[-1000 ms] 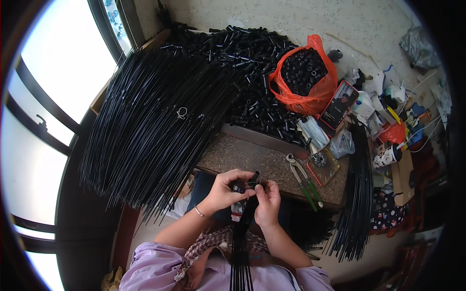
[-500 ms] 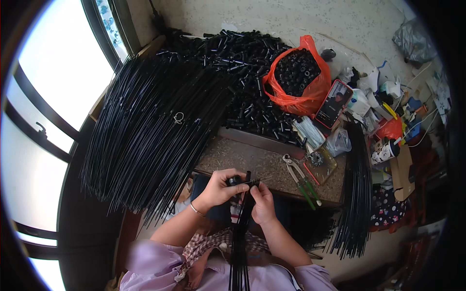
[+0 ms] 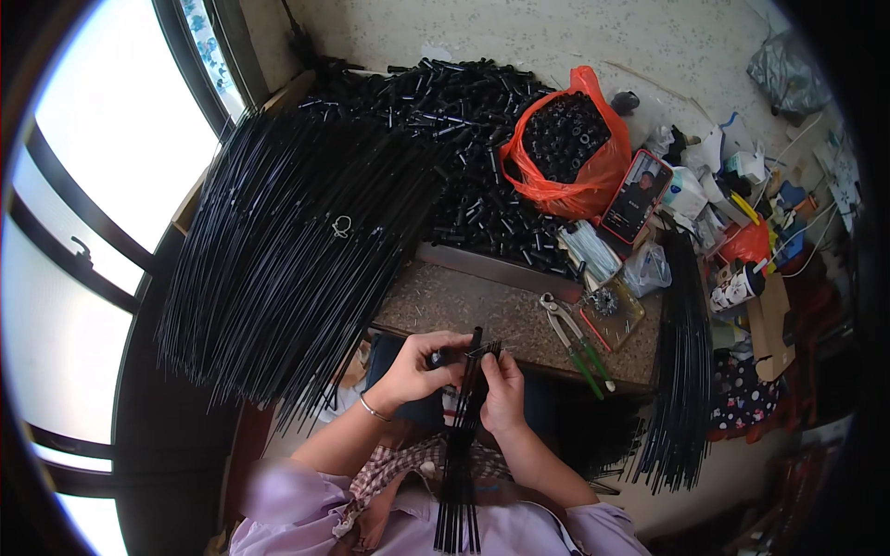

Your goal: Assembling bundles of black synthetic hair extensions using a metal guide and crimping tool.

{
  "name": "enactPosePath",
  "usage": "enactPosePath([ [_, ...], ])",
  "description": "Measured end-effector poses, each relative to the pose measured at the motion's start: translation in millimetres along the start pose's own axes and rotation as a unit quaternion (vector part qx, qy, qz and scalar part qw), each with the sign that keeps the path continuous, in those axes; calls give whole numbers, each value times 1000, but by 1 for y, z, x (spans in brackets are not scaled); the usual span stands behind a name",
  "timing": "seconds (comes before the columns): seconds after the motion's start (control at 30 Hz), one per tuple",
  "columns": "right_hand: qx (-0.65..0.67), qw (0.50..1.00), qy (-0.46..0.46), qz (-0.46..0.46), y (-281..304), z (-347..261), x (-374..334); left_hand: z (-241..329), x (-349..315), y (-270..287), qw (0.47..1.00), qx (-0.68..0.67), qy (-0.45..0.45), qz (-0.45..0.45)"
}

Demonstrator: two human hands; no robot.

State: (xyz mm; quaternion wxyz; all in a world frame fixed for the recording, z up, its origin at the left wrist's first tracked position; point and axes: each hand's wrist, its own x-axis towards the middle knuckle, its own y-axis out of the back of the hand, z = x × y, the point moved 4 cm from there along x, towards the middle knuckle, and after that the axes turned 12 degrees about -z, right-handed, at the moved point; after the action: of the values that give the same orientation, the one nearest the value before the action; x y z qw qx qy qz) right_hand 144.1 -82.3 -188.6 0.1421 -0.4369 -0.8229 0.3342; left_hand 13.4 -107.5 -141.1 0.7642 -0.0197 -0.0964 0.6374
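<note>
A bunch of thin black rods, like umbrella ribs, runs from between my hands down over my lap. My right hand pinches the upper ends of these rods between thumb and fingers. My left hand is closed on a short black tube, mostly hidden in its curled fingers. Beside its fingertips another black tube-like end stands up at the top of the bunch. Fine wire ends stick out near my right thumb; how they join the pieces is too small to tell.
A wide pile of black rods covers the bench's left side. Behind lie heaped black tubes and a red bag of small black rings. Green-handled pliers, a phone and more rods are at the right.
My left thumb and fingers have shifted slightly and bent back from the rod tops. My right hand has turned a little, and the rods in it stand more upright and spread.
</note>
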Motion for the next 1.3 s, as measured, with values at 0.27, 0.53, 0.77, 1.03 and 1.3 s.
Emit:
enactPosePath([
  [0.27, -25, 1000, 6, -6, -4, 3, -1, -14, -6, 2, 994, -80, 48, 49],
  [0.53, -92, 995, 44, 9, -20, -2, -4, -16, -8, -1, 981, -164, 48, 90],
  [0.77, -39, 997, 62, -32, -16, -2, -4, -13, -7, 1, 986, -154, 27, 62],
  [1.03, -74, 995, 65, -12, -18, 0, -4, 5, -8, 0, 997, -38, -13, 69],
  [1.3, -106, 990, 91, -14, -13, 2, -6, 5, -6, -4, 998, 28, -34, 55],
])
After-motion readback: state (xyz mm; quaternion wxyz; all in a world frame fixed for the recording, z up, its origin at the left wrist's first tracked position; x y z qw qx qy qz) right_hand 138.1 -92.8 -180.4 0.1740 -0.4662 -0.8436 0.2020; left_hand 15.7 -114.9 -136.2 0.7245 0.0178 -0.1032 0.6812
